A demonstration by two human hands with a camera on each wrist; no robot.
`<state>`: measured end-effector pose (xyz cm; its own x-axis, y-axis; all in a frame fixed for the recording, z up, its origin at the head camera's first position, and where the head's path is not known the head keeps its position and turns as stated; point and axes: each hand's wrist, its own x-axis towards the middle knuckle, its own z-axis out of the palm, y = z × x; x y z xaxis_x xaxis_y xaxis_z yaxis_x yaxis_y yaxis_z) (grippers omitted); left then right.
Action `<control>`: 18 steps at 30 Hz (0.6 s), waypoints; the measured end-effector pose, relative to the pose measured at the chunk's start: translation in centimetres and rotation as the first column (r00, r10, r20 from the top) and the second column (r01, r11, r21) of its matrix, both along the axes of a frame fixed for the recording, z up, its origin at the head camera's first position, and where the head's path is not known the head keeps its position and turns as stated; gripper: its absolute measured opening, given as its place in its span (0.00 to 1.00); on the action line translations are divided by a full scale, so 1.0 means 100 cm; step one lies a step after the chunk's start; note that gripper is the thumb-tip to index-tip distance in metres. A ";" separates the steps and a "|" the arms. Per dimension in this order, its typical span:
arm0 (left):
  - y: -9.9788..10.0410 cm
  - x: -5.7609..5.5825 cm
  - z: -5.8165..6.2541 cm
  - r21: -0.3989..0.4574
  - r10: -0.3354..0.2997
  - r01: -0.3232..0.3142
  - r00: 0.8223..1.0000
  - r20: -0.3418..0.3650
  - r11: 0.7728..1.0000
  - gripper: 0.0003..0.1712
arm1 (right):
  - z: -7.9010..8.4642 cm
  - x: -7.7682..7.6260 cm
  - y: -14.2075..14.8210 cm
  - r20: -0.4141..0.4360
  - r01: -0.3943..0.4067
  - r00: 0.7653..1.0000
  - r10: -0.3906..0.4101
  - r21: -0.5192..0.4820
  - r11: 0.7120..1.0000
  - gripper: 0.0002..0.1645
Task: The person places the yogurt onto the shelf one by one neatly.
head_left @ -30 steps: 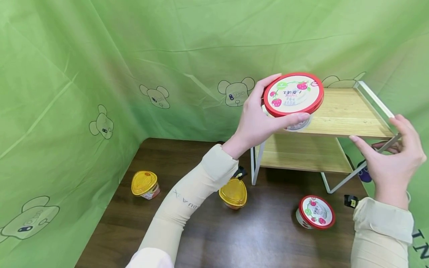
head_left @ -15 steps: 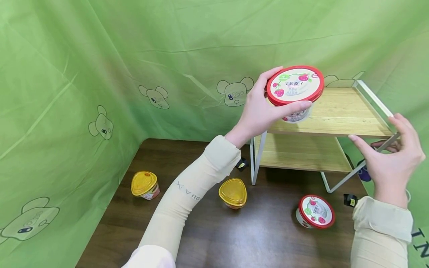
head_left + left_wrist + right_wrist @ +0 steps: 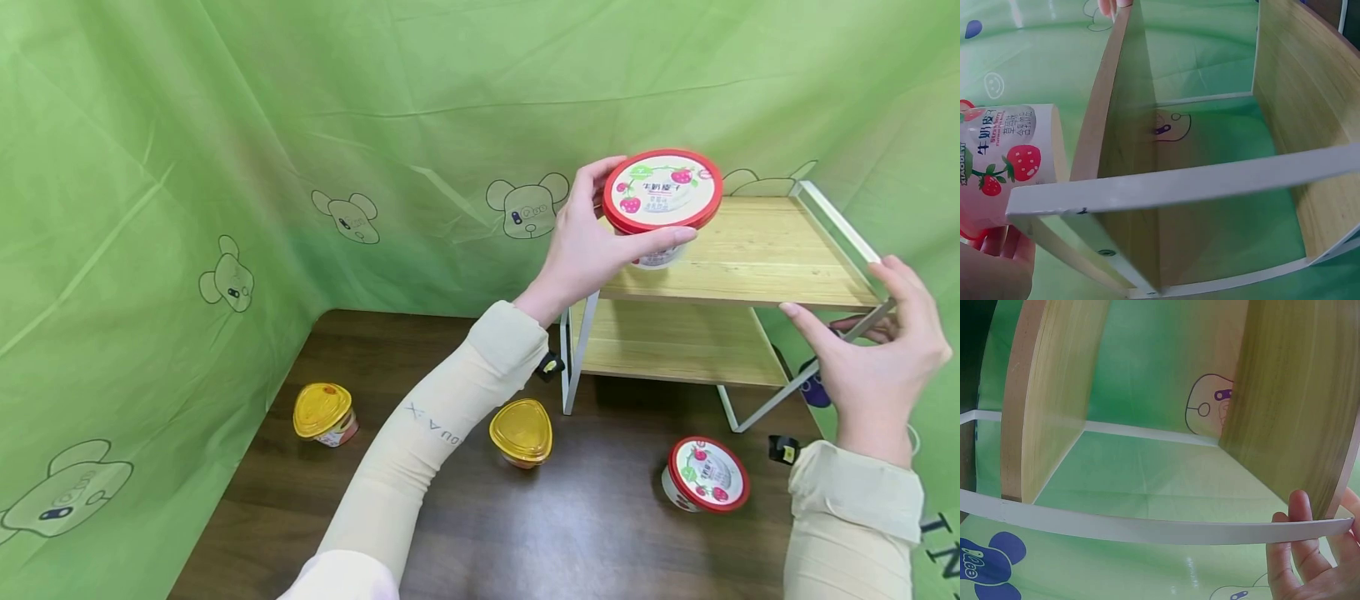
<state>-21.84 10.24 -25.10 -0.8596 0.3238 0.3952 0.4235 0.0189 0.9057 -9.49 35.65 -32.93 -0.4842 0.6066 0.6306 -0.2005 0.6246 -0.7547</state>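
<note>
My left hand (image 3: 588,233) grips a red-lidded tub with strawberry pictures (image 3: 663,192), thumb along the near side and fingers round the far side. In the left wrist view the tub's base (image 3: 1057,147) shows a gap from the top board of the two-tier shelf rack (image 3: 1094,125). The tub hangs over the left part of that top board (image 3: 780,250). At the rack's right front corner my right hand (image 3: 885,350) holds the frame, its thumb by the board's front edge. Seen from the right wrist, its fingers (image 3: 1300,550) curl around the white metal bar (image 3: 1147,530).
A second red-lidded tub (image 3: 708,475) stands on the dark wooden table (image 3: 585,542) before the rack. Two yellow-lidded cups (image 3: 521,432) stand further left, one near the table's left edge. Green printed cloth (image 3: 420,100) surrounds the table at the back and sides.
My left hand has lifted the tub a little and shifted it slightly right. The right hand stays at the rack's corner.
</note>
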 end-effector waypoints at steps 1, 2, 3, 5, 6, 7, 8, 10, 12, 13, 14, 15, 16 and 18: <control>0.001 0.000 -0.001 0.009 0.006 -0.006 1.000 0.005 1.000 0.54 | 0.000 0.000 0.000 -0.001 0.001 1.000 -0.001 -0.002 1.000 0.40; 0.002 -0.001 -0.002 0.020 0.010 -0.011 1.000 0.012 1.000 0.54 | 0.000 0.000 0.000 -0.002 0.001 1.000 -0.001 -0.003 1.000 0.40; 0.003 -0.001 -0.002 0.029 0.015 -0.015 1.000 0.020 0.999 0.54 | 0.000 0.000 0.000 -0.004 0.001 1.000 -0.001 -0.006 1.000 0.40; 0.004 -0.001 -0.004 0.046 0.024 -0.026 0.999 0.037 0.999 0.53 | 0.000 0.000 0.001 -0.008 -0.001 1.000 0.001 -0.011 1.000 0.40; 0.005 -0.001 -0.004 0.050 0.029 -0.031 0.999 0.044 0.998 0.53 | 0.000 0.000 0.001 -0.009 -0.001 1.000 0.001 -0.013 1.000 0.40; 0.006 -0.001 -0.005 0.054 0.032 -0.035 0.998 0.051 0.998 0.52 | 0.000 0.000 0.001 -0.012 -0.001 1.000 0.001 -0.016 1.000 0.40; 0.006 -0.001 -0.005 0.053 0.038 -0.041 0.998 0.058 0.998 0.52 | 0.000 0.000 0.001 -0.013 -0.002 1.000 0.001 -0.017 1.000 0.40; 0.007 -0.001 -0.006 0.049 0.051 -0.054 0.996 0.068 0.997 0.52 | 0.001 0.000 0.000 -0.014 -0.003 1.000 0.003 -0.020 1.000 0.40; 0.008 -0.002 -0.007 0.041 0.065 -0.068 0.995 0.073 0.997 0.51 | 0.001 0.000 0.000 -0.017 -0.003 1.000 0.003 -0.020 1.000 0.40; 0.008 -0.003 -0.008 0.039 0.071 -0.074 0.995 0.074 0.996 0.51 | 0.001 0.000 0.000 -0.019 -0.005 1.000 0.005 -0.021 1.000 0.40; 0.009 -0.003 -0.008 0.035 0.081 -0.083 0.994 0.071 0.996 0.51 | 0.001 0.000 0.000 -0.018 -0.006 1.000 0.005 -0.020 1.000 0.40; 0.009 -0.004 -0.009 0.031 0.091 -0.093 0.994 0.066 0.995 0.51 | 0.001 0.000 0.000 -0.019 -0.007 1.000 0.007 -0.020 1.000 0.40; 0.010 -0.004 -0.010 0.027 0.101 -0.103 0.993 0.059 0.994 0.51 | 0.001 0.000 0.000 -0.020 -0.009 1.000 0.009 -0.020 1.000 0.40; 0.011 -0.006 -0.011 0.030 0.112 -0.114 0.993 0.047 0.993 0.51 | 0.000 -0.001 0.000 -0.023 -0.013 1.000 0.012 -0.021 1.000 0.40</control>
<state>-22.40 11.29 -26.19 -0.9071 0.2113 0.3640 0.3792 0.0349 0.9247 -9.54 35.69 -32.88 -0.4775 0.6141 0.6284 -0.2255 0.6055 -0.7632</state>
